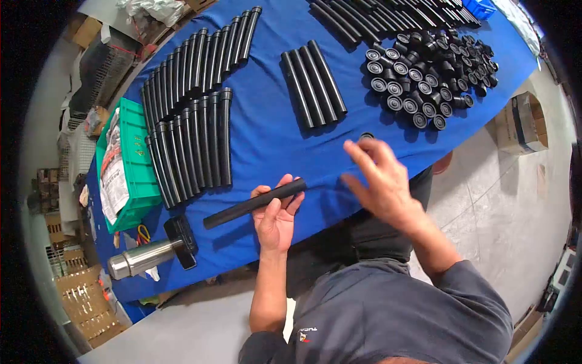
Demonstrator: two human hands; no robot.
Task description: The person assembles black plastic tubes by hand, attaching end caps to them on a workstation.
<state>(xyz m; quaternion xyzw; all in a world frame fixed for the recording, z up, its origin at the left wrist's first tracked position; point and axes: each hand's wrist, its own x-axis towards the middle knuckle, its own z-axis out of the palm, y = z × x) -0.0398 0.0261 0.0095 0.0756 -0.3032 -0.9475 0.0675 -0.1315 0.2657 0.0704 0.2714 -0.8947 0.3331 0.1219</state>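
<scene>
My left hand (277,219) is closed around a black tube (237,210), with the thumb across its top and the fingers under it. The tube slants up to the right over the blue cloth. To its right, my right hand (383,182) hovers with thumb and fingers apart, slightly blurred, and nothing shows between them. Just beyond its fingertips is a single black cap (366,136), partly hidden by the hand. A few plain black tubes (312,85) lie side by side above my hands. At the upper right is a heap of black caps (418,79).
Two rows of capped black tubes (193,142) lie at the left of the blue cloth (260,139). Beside them stand a green crate (139,158), a steel flask (142,259) and a black phone-like object (180,241). More tubes (388,15) lie at the back. A cardboard box (521,124) sits on the floor.
</scene>
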